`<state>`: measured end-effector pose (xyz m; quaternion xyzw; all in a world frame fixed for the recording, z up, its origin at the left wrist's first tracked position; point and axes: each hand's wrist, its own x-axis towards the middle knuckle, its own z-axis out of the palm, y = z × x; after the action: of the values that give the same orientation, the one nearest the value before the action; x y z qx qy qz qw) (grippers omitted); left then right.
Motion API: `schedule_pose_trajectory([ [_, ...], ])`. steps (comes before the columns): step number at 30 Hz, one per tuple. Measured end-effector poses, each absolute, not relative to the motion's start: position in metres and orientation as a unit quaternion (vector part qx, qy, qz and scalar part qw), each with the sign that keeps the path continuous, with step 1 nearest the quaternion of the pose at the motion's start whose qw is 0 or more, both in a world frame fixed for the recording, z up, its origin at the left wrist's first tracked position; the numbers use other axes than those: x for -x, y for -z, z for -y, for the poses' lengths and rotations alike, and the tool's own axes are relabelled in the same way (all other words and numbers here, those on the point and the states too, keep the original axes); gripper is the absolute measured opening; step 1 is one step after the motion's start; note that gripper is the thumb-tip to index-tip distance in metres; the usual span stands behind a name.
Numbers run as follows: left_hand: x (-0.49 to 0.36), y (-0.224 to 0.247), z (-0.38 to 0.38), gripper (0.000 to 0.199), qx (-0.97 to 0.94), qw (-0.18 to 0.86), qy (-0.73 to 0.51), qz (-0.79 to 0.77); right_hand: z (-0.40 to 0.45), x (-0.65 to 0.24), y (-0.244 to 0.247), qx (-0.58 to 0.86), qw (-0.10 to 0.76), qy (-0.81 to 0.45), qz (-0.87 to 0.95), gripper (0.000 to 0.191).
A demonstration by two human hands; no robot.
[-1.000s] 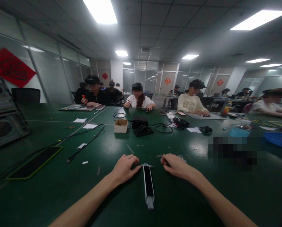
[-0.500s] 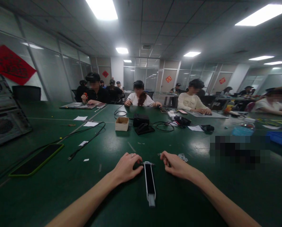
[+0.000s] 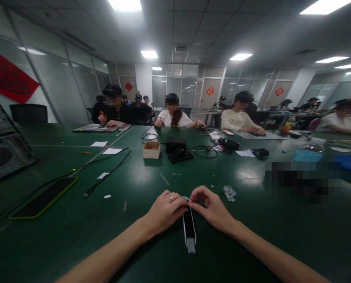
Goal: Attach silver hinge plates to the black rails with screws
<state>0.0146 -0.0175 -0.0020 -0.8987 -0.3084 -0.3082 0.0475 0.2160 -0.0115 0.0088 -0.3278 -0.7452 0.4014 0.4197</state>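
A slim device (image 3: 189,226) with a white frame, a black face and a grey block at its near end lies lengthwise on the green table before me. My left hand (image 3: 167,208), wearing a ring, has its fingers closed over the far end of the device. From the other side, the thumb and forefinger of my right hand (image 3: 210,206) pinch together at that same end. What sits between the right fingertips is too small to make out. Just right of my right hand lie several grey cut-out parts (image 3: 229,193) and a tiny ring-shaped piece (image 3: 212,186).
On the left are a phone with a green edge (image 3: 44,198), a black cable (image 3: 104,179) and a computer case (image 3: 6,145). A small cardboard box (image 3: 151,150) and a black box (image 3: 175,145) stand ahead. Farther right is a blue tray (image 3: 350,163). Several people sit across the table.
My right hand has moved left and come to the far end of the device, beside my left fingers. My left hand has shifted slightly right, over that end.
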Motion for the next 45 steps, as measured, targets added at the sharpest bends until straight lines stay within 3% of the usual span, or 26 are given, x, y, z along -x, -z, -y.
schedule_pose_trajectory([
  [11,-0.012,-0.003,0.015,0.014,0.895,0.058,0.356,0.263,0.010,-0.214,0.000,0.319,0.425,-0.417,0.737,0.020],
  [19,0.005,-0.010,0.008,0.012,0.901,-0.009,0.283,0.327,0.001,-0.230,-0.012,0.328,0.423,-0.179,0.825,0.008],
  [22,0.010,-0.009,0.002,0.012,0.881,-0.016,0.246,0.404,-0.005,-0.240,-0.012,0.360,0.372,-0.137,0.845,0.009],
  [29,0.005,-0.005,0.003,0.011,0.869,-0.043,0.211,0.446,-0.013,-0.241,-0.003,0.394,0.225,-0.123,0.882,0.014],
  [45,0.002,-0.001,0.003,0.010,0.857,-0.075,0.209,0.465,-0.013,-0.238,0.003,0.391,0.226,-0.120,0.884,0.014],
])
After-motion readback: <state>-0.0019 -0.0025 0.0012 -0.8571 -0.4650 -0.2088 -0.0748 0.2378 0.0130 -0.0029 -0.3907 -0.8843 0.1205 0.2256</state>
